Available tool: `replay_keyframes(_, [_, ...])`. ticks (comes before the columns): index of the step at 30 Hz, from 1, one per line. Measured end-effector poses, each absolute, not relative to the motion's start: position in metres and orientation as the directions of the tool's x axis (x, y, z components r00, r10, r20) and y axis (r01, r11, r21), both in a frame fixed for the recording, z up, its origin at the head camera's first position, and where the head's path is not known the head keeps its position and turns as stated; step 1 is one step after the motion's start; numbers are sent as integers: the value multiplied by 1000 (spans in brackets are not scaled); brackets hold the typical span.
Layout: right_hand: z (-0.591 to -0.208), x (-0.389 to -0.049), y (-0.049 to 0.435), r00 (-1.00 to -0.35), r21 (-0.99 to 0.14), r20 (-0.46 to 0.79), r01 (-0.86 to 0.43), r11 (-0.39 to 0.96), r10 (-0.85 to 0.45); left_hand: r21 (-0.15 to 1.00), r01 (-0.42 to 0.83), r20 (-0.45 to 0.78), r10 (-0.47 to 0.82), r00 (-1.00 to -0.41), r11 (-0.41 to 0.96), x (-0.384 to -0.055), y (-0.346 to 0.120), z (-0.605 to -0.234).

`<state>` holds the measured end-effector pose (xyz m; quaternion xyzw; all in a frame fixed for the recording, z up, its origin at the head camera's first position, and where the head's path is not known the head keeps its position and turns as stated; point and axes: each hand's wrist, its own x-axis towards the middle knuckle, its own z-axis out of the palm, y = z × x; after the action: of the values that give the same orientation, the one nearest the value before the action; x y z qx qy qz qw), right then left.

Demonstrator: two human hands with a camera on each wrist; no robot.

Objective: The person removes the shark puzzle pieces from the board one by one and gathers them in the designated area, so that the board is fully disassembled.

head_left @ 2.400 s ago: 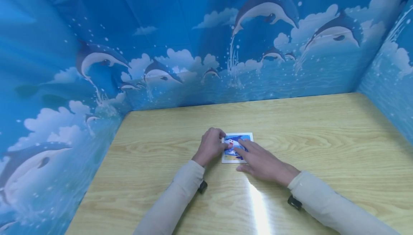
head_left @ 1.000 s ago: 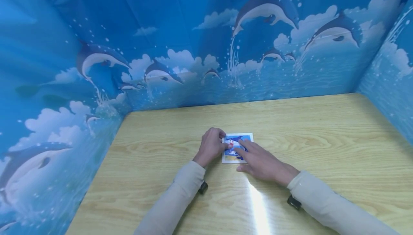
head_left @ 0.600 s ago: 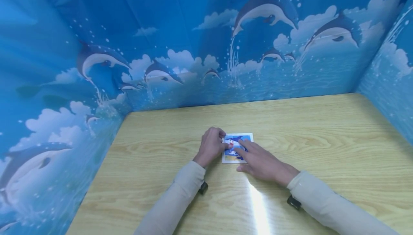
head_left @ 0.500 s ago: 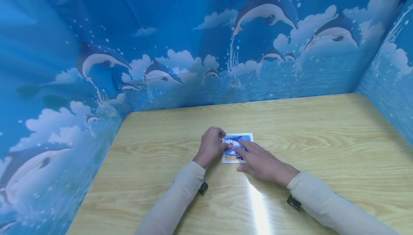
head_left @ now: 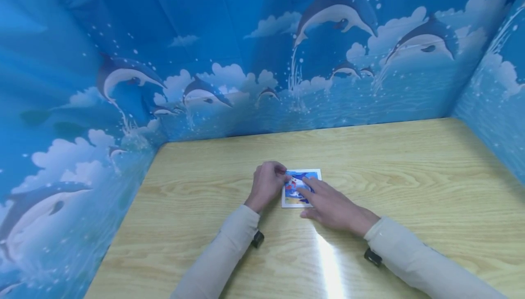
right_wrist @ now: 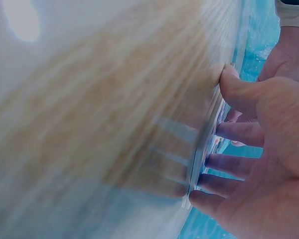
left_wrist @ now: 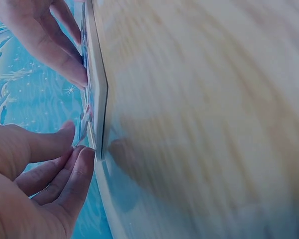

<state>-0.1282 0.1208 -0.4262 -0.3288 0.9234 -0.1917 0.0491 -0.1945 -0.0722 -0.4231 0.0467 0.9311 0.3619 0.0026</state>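
A small square picture board [head_left: 289, 205] with a white border and a colourful sea scene lies flat on the wood-grain table. At its left edge, my left hand [head_left: 268, 186] pinches a thin, flat piece [left_wrist: 83, 127] between thumb and fingertips. In the left wrist view the piece tilts up from the board's face; its picture is too small to tell. My right hand [head_left: 334, 205] rests on the right part of the board with extended fingers, covering some of the picture. In the right wrist view the right thumb [right_wrist: 234, 89] lies by the near edge.
The wood-grain table [head_left: 389, 176] extends around the board on all sides. A blue dolphin-print sheet [head_left: 242, 85] stands along the back and both sides. Each beige sleeve has a dark wrist device, such as the left one [head_left: 258, 239].
The left thumb has drawn back from the board's picture toward the left fingertips, uncovering more of the red area. The right hand and the board have stayed almost still.
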Motion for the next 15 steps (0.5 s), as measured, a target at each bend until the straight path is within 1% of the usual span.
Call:
replay_keyframes(8, [-426, -128, 122, -780, -392, 26, -583, 711, -625, 738, 42, 12, 49, -999, 674, -197, -72, -425])
replay_keyframes(15, [-426, -128, 121, -784, -397, 15, -574, 716, -621, 814, -46, -62, 8, -998, 579, -198, -73, -425])
